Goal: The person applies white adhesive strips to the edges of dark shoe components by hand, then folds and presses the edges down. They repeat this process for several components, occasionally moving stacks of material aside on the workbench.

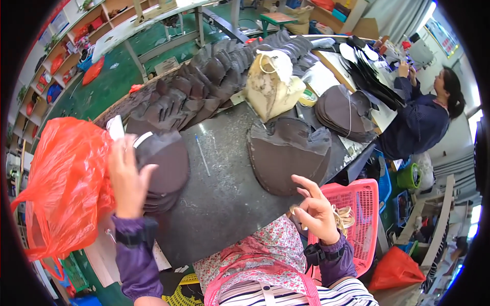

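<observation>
My left hand, fingers spread, is over the edge of a stack of dark brown rounded pieces with black upper edges; they look like cut shoe parts. A white strip lies on that stack's top edge. My right hand is beside the lower edge of a second stack of the same pieces. Its fingers are bent but apart, and something small and tan shows at the thumb tip, perhaps a finger cover. Both stacks lie on a dark worn board, with a blue pen between them.
A red plastic bag bulges at the left. Rows of dark pieces line the far edge, near a stained cream container. Another tied stack is at the right. A pink basket holds pale bands. A co-worker works beyond.
</observation>
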A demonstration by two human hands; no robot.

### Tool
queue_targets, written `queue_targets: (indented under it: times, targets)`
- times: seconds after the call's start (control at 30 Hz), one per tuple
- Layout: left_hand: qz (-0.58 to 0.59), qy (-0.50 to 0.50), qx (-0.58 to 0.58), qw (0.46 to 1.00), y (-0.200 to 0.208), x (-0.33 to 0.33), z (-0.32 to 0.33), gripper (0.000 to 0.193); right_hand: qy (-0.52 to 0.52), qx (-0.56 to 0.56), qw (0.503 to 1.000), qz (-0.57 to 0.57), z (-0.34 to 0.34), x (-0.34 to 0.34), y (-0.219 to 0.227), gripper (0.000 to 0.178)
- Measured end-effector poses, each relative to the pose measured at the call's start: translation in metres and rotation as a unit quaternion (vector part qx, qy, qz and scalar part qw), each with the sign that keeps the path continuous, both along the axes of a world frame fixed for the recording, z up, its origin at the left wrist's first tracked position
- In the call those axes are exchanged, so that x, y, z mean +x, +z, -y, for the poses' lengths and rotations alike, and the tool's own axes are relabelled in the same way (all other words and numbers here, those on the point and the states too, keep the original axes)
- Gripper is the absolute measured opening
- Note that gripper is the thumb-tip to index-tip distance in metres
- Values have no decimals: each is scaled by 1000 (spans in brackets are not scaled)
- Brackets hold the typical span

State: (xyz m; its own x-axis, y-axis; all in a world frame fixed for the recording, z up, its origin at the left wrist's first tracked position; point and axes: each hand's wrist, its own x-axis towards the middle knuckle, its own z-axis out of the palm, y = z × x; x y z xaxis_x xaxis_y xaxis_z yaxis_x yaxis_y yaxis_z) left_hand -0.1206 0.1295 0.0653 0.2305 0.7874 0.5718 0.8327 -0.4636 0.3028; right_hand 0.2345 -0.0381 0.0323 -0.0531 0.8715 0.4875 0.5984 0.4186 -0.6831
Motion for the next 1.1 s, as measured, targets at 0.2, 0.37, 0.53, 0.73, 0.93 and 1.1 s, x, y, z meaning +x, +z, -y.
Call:
queue_targets:
  times: [0.2,0.37,0.53,0.73,0.93,1.1]
  targets:
    - [237,-345,-334,845,-6,137,77,36,92,-336,853,-389,6,2,19,10]
    - [255,-396,-306,827,-29,194,87,28,48,-148,971,-183,-2,1,9,11]
    - [175,-416,-102,886,-40,219,73,24,-1,-211,974,-86,4,45,5,14]
    - [85,-225,60,969,-23,277,-7,39,-167,-186,949,-190,10,65,-3,14]
    - [59,-328,67,941,-41,247,-26,33,-202,-229,902,-306,20,54,8,12]
    - [190,-316,-93,925,-15,191,39,25,-187,-122,931,-290,20,54,18,11]
